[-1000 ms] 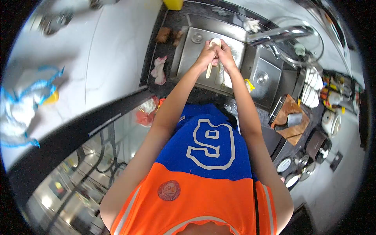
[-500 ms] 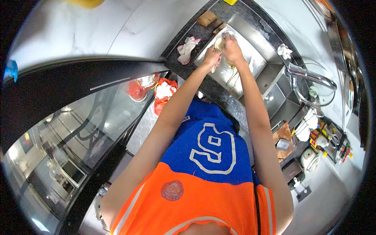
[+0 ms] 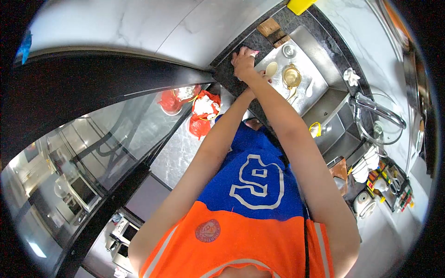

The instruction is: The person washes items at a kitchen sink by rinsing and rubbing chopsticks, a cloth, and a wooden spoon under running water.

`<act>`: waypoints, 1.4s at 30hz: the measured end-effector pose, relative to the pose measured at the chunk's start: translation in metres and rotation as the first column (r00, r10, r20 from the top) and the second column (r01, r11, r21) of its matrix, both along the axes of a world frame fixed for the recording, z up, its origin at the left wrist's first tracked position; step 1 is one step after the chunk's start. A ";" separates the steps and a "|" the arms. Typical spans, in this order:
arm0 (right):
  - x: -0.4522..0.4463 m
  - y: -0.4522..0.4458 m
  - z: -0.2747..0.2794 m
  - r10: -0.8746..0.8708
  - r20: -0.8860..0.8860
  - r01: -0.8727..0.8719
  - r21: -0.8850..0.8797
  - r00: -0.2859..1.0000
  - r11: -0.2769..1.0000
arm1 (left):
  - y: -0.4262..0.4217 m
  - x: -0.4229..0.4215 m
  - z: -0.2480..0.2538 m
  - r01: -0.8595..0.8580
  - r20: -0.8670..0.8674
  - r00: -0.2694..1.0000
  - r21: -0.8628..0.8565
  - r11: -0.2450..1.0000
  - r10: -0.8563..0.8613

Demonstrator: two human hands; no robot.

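Observation:
A cream-coloured spoon (image 3: 271, 69) is held in my left hand (image 3: 266, 78), which is mostly hidden behind my right forearm. My right arm crosses over the left one. At the dark counter's edge, my right hand (image 3: 243, 61) is closed on a white and pink cloth (image 3: 254, 53); only a small bit of it shows by the fingers. Beside the spoon, on the metal draining surface (image 3: 278, 85), stand a gold-coloured round vessel (image 3: 291, 75) and a small clear glass dish (image 3: 289, 50). A white spoon (image 3: 309, 88) lies farther right.
The sink (image 3: 324, 113) has a yellow-rimmed item (image 3: 315, 129) at its near side. A chrome faucet (image 3: 380, 109) arches over its right end. Wooden blocks (image 3: 272, 31) and a white crumpled cloth (image 3: 351, 77) lie on the counter. Red bags (image 3: 200, 126) stand lower left.
My right hand has left the gold vessel and crossed leftward over my left arm to the cloth. The left hand still holds the cream spoon. The view has shifted.

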State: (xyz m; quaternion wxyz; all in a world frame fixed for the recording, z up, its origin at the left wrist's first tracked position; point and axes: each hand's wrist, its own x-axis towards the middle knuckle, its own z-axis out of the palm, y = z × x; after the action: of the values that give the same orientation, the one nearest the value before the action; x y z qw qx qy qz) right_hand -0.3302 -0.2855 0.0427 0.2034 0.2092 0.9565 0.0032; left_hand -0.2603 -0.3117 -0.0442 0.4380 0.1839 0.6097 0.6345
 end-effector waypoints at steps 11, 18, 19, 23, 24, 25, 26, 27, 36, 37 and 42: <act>0.060 0.086 0.071 -0.541 -0.693 0.001 -0.615 0.478 0.788 | 0.032 -0.008 0.069 0.042 0.546 0.838 -0.069 0.997 0.002; 0.164 0.117 0.094 -0.743 -0.666 0.284 -0.702 0.061 0.653 | 0.086 0.015 0.175 0.077 0.733 0.652 0.192 0.978 -0.195; 0.174 0.113 0.106 -0.795 -0.606 0.266 -0.761 0.034 0.591 | 0.097 0.025 0.173 0.098 0.691 0.698 0.171 0.980 -0.190; 0.224 0.118 0.114 -0.872 -0.483 0.135 -0.872 -0.080 0.471 | 0.133 0.065 0.154 0.214 0.588 0.773 0.114 0.970 -0.239; 0.238 0.120 0.113 -0.897 -0.413 0.044 -0.910 -0.154 0.412 | 0.137 0.066 0.148 0.362 0.559 0.759 0.062 0.930 -0.333; 0.254 0.128 0.101 -0.896 -0.407 0.052 -0.913 -0.179 0.404 | 0.141 0.077 0.153 0.385 0.544 0.758 0.073 0.920 -0.360; 0.270 0.136 0.091 -0.908 -0.369 0.051 -0.929 -0.198 0.367 | 0.145 0.083 0.151 0.438 0.532 0.736 0.099 0.894 -0.419; 0.284 0.146 0.077 -0.857 -0.416 0.053 -0.906 -0.305 0.421 | 0.149 0.091 0.150 0.446 0.560 0.717 0.089 0.891 -0.415; 0.396 0.242 0.038 -0.529 -0.621 0.737 -0.676 -0.577 -0.010 | 0.197 0.126 0.148 0.481 0.586 0.698 0.041 0.876 -0.411; 0.404 0.248 0.035 -0.527 -0.616 0.731 -0.683 -0.586 -0.015 | 0.203 0.128 0.144 0.471 0.591 0.707 0.016 0.882 -0.388; 0.425 0.255 0.021 -0.688 -0.653 0.872 -0.486 -0.316 0.061 | 0.216 0.124 0.129 0.505 0.647 0.629 0.083 0.859 -0.431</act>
State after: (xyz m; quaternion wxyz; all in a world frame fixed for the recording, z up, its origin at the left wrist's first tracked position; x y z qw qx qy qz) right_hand 0.0947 -0.0308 0.0642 -0.3290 0.7907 0.4993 -0.1311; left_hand -0.1359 -0.0952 0.0851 0.7788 0.0826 0.3847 0.4885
